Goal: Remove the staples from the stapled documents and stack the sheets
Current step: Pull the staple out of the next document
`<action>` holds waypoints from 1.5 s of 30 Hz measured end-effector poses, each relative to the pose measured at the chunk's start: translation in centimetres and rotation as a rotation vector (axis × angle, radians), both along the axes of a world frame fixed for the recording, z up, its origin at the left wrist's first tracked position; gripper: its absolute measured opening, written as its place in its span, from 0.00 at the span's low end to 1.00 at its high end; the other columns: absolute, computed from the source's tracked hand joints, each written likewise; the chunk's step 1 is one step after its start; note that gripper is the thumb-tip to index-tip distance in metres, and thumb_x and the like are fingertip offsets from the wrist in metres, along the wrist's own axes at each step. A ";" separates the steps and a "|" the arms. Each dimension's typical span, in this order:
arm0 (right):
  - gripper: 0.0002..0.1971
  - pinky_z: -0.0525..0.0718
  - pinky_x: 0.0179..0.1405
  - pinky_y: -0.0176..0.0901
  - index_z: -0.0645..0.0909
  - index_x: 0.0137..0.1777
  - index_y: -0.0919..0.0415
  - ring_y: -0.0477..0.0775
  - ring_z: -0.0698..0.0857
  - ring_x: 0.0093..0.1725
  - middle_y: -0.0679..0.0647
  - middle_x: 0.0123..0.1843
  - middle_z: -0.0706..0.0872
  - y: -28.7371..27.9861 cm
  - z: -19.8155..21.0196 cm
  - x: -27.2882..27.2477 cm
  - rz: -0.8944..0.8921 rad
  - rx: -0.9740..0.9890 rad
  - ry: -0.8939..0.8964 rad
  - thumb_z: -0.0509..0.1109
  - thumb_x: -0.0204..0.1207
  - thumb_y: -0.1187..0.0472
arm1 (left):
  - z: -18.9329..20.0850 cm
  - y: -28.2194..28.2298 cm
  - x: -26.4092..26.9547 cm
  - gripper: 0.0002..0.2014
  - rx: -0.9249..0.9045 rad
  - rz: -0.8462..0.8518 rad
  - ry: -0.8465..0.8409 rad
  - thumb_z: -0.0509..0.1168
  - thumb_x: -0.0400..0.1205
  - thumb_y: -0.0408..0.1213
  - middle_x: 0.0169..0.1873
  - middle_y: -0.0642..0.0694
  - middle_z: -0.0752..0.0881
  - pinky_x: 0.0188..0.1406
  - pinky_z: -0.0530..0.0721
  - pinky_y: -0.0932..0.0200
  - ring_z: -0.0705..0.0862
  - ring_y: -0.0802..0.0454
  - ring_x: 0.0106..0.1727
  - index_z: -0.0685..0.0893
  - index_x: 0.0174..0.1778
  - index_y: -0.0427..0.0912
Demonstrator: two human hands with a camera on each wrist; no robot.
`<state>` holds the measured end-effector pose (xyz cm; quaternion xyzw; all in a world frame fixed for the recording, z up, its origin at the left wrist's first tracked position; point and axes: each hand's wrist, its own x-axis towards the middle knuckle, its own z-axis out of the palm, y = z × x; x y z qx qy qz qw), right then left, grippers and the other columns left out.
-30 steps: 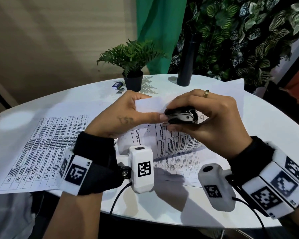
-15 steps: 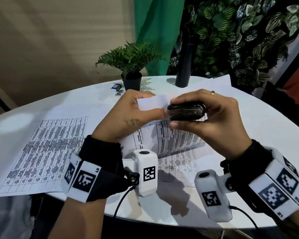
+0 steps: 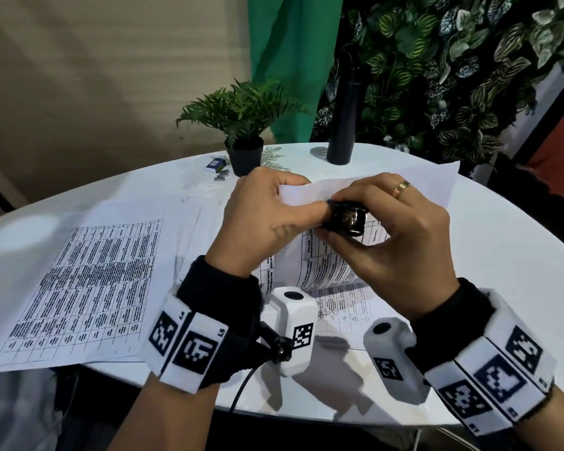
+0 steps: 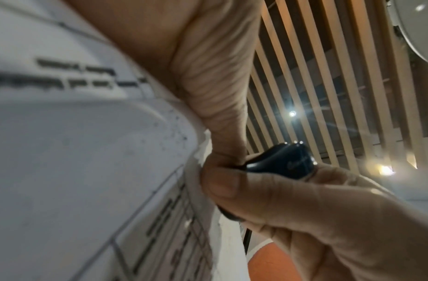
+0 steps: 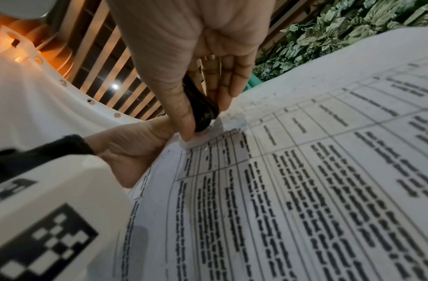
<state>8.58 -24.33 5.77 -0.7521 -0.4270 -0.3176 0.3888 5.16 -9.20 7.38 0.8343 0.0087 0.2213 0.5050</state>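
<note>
Black staple remover [image 3: 345, 220] pinched in right hand [image 3: 394, 236], left hand [image 3: 261, 219] gripping stapled document [image 3: 326, 258], potted plant [image 3: 241, 125] behind.

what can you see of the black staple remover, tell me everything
The staple remover is a small glossy black claw-type tool, plastic by its look, with shiny metal showing inside the shell. The right hand pinches it between thumb and fingers, squeezing it at the top corner of the lifted document, above the white table. The left hand grips that same corner, its thumb tip against the tool. The teeth and any staple are hidden by fingers and paper.
</note>
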 end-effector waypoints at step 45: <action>0.20 0.79 0.42 0.45 0.88 0.44 0.52 0.47 0.82 0.41 0.49 0.40 0.85 -1.9 4.6 -0.1 -0.007 -0.305 0.458 0.83 0.52 0.48 | 2.2 1.1 0.5 0.20 0.458 -0.059 0.124 0.69 0.65 0.59 0.27 0.44 0.85 0.44 0.78 0.47 0.82 0.41 0.37 0.90 0.36 0.44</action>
